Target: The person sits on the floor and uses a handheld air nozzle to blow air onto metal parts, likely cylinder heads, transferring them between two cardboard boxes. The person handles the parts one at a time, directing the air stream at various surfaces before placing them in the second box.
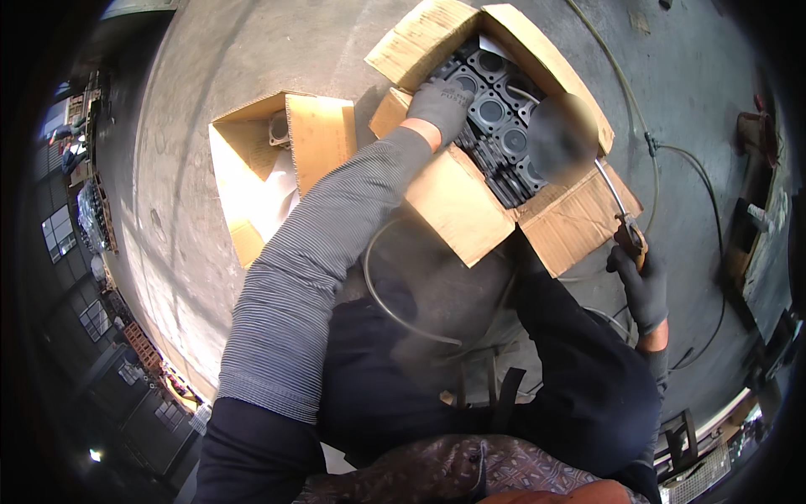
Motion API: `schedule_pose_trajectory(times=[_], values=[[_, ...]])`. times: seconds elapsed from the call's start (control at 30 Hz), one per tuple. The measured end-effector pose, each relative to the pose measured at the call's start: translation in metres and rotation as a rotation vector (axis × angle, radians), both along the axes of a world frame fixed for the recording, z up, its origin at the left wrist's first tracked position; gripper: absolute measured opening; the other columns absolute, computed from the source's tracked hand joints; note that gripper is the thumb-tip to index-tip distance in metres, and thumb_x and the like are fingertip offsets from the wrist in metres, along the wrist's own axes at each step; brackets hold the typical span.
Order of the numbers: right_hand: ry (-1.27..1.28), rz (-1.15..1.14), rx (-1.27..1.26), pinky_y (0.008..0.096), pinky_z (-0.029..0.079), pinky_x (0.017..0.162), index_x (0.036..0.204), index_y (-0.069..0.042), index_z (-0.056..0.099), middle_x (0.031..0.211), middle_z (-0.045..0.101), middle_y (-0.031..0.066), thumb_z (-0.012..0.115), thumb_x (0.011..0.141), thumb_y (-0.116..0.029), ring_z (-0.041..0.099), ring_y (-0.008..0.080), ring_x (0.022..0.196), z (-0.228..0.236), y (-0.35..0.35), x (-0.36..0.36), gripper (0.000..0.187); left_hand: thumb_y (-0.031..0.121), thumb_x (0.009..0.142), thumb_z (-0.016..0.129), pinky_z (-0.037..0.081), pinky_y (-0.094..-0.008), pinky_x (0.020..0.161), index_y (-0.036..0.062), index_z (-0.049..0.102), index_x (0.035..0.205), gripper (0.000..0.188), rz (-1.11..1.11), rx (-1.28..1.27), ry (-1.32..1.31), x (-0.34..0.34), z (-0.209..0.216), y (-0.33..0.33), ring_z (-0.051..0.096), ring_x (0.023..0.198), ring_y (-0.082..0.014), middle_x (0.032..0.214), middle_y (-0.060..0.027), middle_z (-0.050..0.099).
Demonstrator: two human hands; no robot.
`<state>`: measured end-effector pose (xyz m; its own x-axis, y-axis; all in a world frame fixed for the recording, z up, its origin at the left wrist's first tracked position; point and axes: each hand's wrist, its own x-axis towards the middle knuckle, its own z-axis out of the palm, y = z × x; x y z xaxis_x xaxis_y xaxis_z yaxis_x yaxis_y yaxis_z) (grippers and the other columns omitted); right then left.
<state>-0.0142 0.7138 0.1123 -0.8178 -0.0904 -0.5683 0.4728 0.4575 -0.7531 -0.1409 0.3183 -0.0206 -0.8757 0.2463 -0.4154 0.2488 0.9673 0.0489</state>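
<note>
In the head view, the dark metal castings (pixel 491 111) lie ahead of both hands, packed in the larger carton (pixel 460 206), whose long axis slants from upper left to lower right. The left hand (pixel 441 107) is the nearer one: gloved, palm down on the castings' left edge, fingers slightly bent – whether they pinch one, I cannot tell. The right hand (pixel 645 290) is below and right of the carton, clear of it, its fingers wrapped around the grip of a long-nozzled tool (pixel 626 223). That nozzle runs up and left toward the castings – its tip goes under a blurred patch, so contact cannot be judged.

Counted: two open cartons on the floor (pixel 252 50), one tool, two gloved hands. At least six round openings show among the castings; the patch hides others. The smaller carton (pixel 323 139), to the left, shows one flanged part (pixel 280 128) and white paper (pixel 280 191).
</note>
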Motion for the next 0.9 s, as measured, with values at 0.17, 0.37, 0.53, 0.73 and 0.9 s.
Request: schedule_pose_trajectory(times=[0.17,0.37,0.53,0.73,0.9], values=[[0.017,0.051,-0.005,0.027,0.05,0.072,0.126,0.003,0.064,0.089,0.067,0.0014,0.071,0.097,-0.013,0.06,0.0082,0.08,-0.007,0.004,-0.003,0.034,0.015,0.098,0.056,0.054,-0.0434,0.093,0.0184,0.075,0.117,0.027,-0.22,-0.161,0.077,-0.005,-0.004,-0.003,0.067,0.115,-0.0255,0.119,-0.0051,0.071],[-0.006,0.009,-0.028,0.0268,0.05,0.072,0.124,0.002,0.064,0.089,0.067,0.0014,0.07,0.097,-0.013,0.06,0.0085,0.079,-0.009,0.011,0.0,0.032,0.019,0.089,0.069,0.051,-0.0421,0.098,0.0152,0.071,0.12,0.032,-0.375,-0.001,0.023,-0.01,-0.001,-0.001,0.064,0.116,-0.0283,0.118,-0.0075,0.067],[0.026,-0.059,-0.027,0.0267,0.05,0.07,0.126,0.003,0.064,0.089,0.068,0.0023,0.07,0.098,-0.014,0.061,0.0084,0.079,-0.015,0.018,0.002,0.034,0.028,0.095,0.071,0.052,-0.0424,0.101,0.012,0.064,0.132,0.041,-0.006,0.267,0.037,-0.01,-0.007,0.021,0.065,0.117,-0.0315,0.125,-0.0118,0.068],[0.06,-0.092,-0.01,0.0269,0.051,0.069,0.126,0.003,0.064,0.087,0.068,0.0028,0.069,0.099,-0.014,0.062,0.0087,0.078,-0.016,0.024,0.002,0.033,0.032,0.096,0.068,0.051,-0.043,0.101,0.0089,0.062,0.132,0.044,0.114,0.418,0.096,-0.011,-0.017,0.073,0.063,0.121,-0.0312,0.127,-0.0135,0.066],[0.062,-0.113,-0.01,0.0274,0.052,0.07,0.126,0.003,0.065,0.086,0.068,0.0025,0.069,0.099,-0.014,0.062,0.0091,0.077,-0.016,0.022,0.001,0.033,0.035,0.095,0.067,0.046,-0.0426,0.102,0.0071,0.064,0.127,0.043,0.052,0.088,0.045,-0.007,-0.016,0.124,0.057,0.12,-0.0306,0.12,-0.0092,0.066]])
